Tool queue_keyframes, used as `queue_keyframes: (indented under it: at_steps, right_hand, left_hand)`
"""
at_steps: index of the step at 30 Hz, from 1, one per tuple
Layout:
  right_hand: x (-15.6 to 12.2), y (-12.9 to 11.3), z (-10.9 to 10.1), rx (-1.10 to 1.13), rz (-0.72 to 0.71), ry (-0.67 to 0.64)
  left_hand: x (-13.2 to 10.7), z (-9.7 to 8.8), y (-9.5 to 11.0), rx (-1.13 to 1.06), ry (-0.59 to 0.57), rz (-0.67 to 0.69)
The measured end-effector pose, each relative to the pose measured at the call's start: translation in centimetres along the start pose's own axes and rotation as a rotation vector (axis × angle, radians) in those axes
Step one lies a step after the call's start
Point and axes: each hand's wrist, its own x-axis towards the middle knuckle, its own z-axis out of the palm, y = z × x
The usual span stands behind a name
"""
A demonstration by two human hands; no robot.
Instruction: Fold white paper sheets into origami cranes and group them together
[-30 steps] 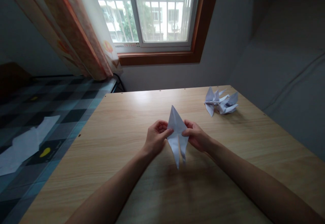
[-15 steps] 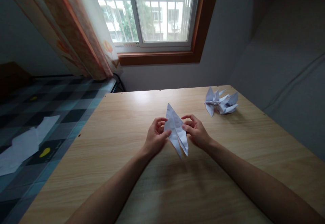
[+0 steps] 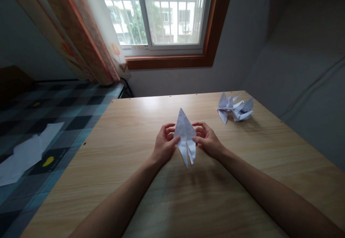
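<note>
A white folded paper shape [image 3: 184, 137], pointed at the top and split into two points at the bottom, is held just above the wooden table [image 3: 129, 173] at its middle. My left hand [image 3: 165, 145] pinches its left edge with thumb and fingers. My right hand [image 3: 207, 141] pinches its right edge, fingers curled behind the paper. Both hands are closed on the paper.
Several finished folded paper figures [image 3: 235, 109] lie in a small heap at the table's far right. A bed with a checked cover [image 3: 54, 119] and a loose white sheet [image 3: 24, 153] is to the left. A window [image 3: 164, 13] and curtain [image 3: 81, 33] stand behind; grey bedding [image 3: 304, 72] is at right.
The paper shape has turned from a tilt back to upright and its two lower points have come closer together. Both hands stayed on it and shifted slightly away from me.
</note>
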Motion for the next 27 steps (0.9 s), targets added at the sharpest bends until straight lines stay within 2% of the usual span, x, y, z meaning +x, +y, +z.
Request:
queue_keyframes:
  at_steps: [7,19,21,23,27]
  right_hand:
    - [-0.7,-0.5,1.3,0.095,0.148,-0.11]
    - [-1.5,-0.7,3.1,0.027,0.135,-0.076]
    - [-1.7,-0.7,3.2,0.025,0.099,-0.045]
    - [-1.8,-0.4,3.3,-0.001,0.027,0.04]
    - [-1.8,0.5,3.2,-0.162,-0.058,0.152]
  left_hand:
    - [0.0,0.3,0.5,0.037,0.142,0.089]
    - [0.1,0.6,0.5,0.043,0.207,0.166]
    - [0.2,0.4,0.3,0.016,0.229,0.159]
    - [0.4,0.1,0.0,-0.028,0.267,0.145]
    - [0.7,-0.3,-0.5,-0.098,0.336,0.108]
